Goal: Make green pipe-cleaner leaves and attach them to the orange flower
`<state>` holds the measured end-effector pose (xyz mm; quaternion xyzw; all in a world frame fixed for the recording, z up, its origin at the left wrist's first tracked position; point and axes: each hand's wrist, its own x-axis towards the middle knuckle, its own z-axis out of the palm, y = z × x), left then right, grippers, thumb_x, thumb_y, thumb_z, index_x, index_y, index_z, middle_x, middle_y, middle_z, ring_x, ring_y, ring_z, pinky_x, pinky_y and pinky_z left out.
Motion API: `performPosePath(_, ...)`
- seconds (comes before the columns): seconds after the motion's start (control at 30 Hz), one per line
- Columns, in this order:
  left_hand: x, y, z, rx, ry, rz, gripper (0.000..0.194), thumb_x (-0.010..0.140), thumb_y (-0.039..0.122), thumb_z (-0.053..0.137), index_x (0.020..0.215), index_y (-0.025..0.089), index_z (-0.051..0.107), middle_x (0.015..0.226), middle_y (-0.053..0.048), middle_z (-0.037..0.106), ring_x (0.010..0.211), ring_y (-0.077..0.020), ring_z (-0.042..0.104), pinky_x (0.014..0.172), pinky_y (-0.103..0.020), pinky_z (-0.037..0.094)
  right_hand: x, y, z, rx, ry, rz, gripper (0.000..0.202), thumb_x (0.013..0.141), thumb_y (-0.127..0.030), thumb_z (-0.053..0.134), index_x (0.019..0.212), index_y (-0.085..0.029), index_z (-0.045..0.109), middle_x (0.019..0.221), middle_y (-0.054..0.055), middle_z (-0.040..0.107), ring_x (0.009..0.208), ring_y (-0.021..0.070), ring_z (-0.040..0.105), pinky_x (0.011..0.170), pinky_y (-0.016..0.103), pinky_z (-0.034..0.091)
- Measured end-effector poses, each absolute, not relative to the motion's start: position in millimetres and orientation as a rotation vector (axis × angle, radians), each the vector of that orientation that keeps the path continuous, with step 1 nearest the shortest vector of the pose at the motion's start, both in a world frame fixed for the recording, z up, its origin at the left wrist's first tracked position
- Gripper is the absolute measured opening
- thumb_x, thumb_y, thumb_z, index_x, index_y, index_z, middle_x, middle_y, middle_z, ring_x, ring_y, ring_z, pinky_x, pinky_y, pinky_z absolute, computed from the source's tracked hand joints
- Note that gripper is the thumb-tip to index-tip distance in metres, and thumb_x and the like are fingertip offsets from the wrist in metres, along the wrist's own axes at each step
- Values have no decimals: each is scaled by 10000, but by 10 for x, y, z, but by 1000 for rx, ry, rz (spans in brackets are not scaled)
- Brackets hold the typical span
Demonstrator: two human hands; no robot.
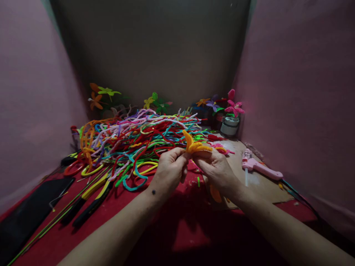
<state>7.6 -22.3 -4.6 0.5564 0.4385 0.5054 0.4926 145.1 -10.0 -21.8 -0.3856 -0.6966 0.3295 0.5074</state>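
Orange, fuzzy petals (195,147) sit right at the fingertips, where the two hands meet, joined at a base just above the pinch. One petal stands up from that base, its tip rising away from the fingers and leaning toward the left-hand side. The rest fan out the other way, their long axis running sideways from the left fingertips across the top of the right fingers, so most of the piece lies over the right hand (217,168).

The left hand (169,168) is closed, thumb and forefinger pinched at the base of the petals. The right fingers are drawn in close as well, gripping from the opposite side just under the spread petals; how tightly they press is hidden. Both hands touch the piece, so neither is nearer as a whole: the left is closer to the upright petal, the right to the sideways ones.

Beyond the fingers and off to their left spreads a tangled pile of coloured fuzzy stems (130,136). Below the right fingers, partly under that hand, lies a separate orange piece (215,194). Farther to the right, a pink glue gun (260,168) rests on a flat board (266,190), its handle pointing away from the fingers, well apart from them.
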Motion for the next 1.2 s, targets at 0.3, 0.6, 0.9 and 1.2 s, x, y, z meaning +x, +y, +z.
performPosePath(0.3,39,-173,-88,1329,958,1154,224,760,297,534,590,155,498,376,55,437,316,-62,352,335,-184,350,1415,-77,-282,-763,-1339,1320,173,711,-289,644,858,-219,704,855,15,671,895,193,575,864,345,399)
performPosePath(0.6,50,-187,-75,1248,904,1048,231,744,312,562,605,130,533,357,47,446,294,-42,344,336,-160,301,1408,-25,-400,-656,-1150,1470,177,677,-236,675,850,-200,685,848,16,662,834,176,572,841,335,409)
performPosePath(0.9,1,-156,-79,1214,808,900,239,747,320,579,628,114,553,355,50,433,277,-33,333,301,-145,286,1495,42,-379,-546,-1294,1353,174,672,-242,675,841,-205,683,901,11,651,842,172,559,812,328,415)
performPosePath(1.2,-29,-174,24,1094,736,731,229,740,297,600,638,94,571,380,50,422,275,-38,350,293,-174,376,1443,-53,-379,-609,-1158,1394,130,674,-232,666,802,-214,663,899,5,634,848,181,560,797,326,431)
